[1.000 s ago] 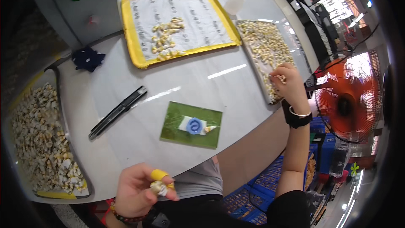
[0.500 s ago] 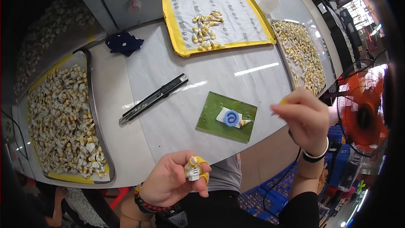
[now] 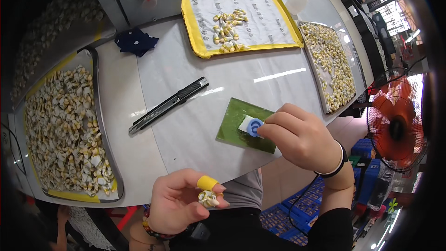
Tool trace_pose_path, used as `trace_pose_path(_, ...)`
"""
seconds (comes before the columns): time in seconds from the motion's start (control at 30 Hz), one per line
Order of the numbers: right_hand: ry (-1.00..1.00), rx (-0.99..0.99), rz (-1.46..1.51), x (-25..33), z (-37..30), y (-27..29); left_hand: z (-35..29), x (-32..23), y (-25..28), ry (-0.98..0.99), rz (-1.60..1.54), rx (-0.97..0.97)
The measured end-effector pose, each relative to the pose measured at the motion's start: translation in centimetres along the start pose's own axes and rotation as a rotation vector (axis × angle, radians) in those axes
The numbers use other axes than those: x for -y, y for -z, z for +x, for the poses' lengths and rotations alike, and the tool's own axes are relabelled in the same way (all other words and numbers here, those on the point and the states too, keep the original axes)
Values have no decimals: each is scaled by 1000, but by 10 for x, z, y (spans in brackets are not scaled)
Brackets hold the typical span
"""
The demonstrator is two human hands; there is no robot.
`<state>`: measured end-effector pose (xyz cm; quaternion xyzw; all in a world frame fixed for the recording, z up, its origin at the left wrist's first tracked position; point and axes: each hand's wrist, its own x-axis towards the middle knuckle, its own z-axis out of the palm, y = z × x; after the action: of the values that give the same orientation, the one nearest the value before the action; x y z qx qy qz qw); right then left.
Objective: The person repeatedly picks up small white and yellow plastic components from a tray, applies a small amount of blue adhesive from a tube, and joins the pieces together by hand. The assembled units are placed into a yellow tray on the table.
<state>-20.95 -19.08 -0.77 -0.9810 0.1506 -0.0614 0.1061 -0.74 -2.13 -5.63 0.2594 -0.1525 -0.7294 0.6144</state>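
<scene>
My left hand [image 3: 176,200], low in the middle, pinches a small white-and-yellow molded piece [image 3: 208,199] between thumb and fingers. A yellow band [image 3: 207,183] wraps one of its fingertips. My right hand [image 3: 304,137] reaches over a green glass plate [image 3: 227,128], its fingers drawn together against the edge of a round blue disc [image 3: 253,126] with a dark spiral. Under the disc lies a white patch [image 3: 244,122]. The fingers cover the plate's right part, so what they pinch, if anything, is hidden.
A black utility knife [image 3: 168,105] lies left of the plate. Trays of small white-and-yellow pieces stand at left [image 3: 69,130] and right [image 3: 329,65]. A yellow-rimmed tray [image 3: 260,49] sits at the back, beside a dark cloth [image 3: 136,42]. An orange fan [image 3: 396,125] stands right.
My right hand has come left and down onto the plate, covering the small piece beside the blue disc. My left hand has turned the molded piece and shifted slightly lower.
</scene>
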Motion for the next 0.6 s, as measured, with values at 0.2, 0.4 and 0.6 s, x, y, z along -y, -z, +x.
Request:
trace_pose_path(0.2,-26,-192,240,10,0,9,4,3,-21,-277,420,-206)
trace_pose_path(0.4,18,-495,820,46,3,-3,17,-4,-8,-639,1071,139)
trace_pose_path(0.6,106,-454,900,46,4,-12,12,-4,-12,-554,1040,94)
